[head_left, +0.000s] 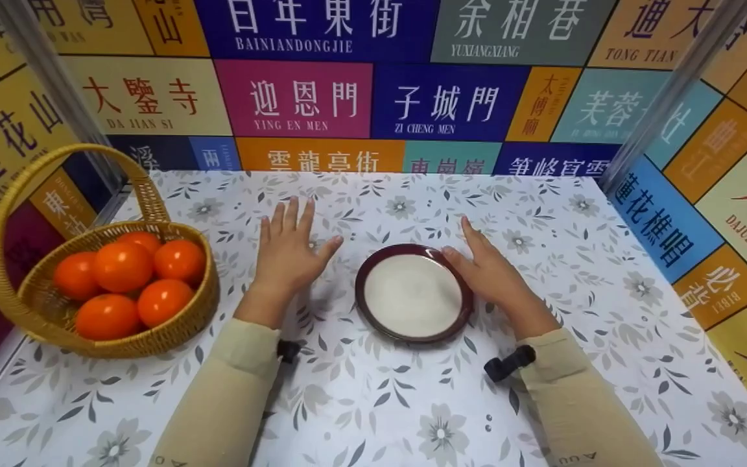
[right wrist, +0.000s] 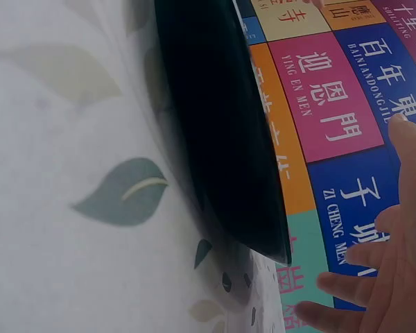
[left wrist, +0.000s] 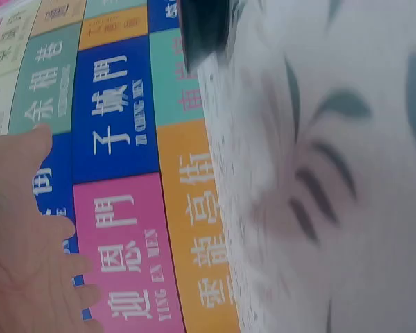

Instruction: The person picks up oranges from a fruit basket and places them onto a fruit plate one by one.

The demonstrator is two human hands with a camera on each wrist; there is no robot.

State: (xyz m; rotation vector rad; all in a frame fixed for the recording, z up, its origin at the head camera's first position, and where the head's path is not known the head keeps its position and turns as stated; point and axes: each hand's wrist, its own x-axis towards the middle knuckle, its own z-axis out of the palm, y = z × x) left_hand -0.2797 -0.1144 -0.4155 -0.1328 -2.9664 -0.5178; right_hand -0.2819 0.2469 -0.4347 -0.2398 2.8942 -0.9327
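A round plate (head_left: 412, 295) with a cream centre and dark maroon rim lies between the two hands. The left hand (head_left: 289, 253) is held to the plate's left, fingers straight and spread, with nothing in it. On the other side, the right hand (head_left: 487, 266) has its fingers extended, and its thumb overlaps the plate's upper right rim in the head view. From the right wrist, the plate's dark side (right wrist: 215, 132) fills the middle, with the right hand (right wrist: 395, 257) beyond it. The left wrist view shows the left hand (left wrist: 35, 243) with its fingers apart.
At the left stands a wicker basket (head_left: 211, 305) with a tall arched handle, holding several shiny orange fruits (head_left: 124, 266). A flower-patterned cloth (head_left: 438, 415) covers the table. Colourful panels with Chinese lettering (head_left: 308, 97) rise behind and at both sides.
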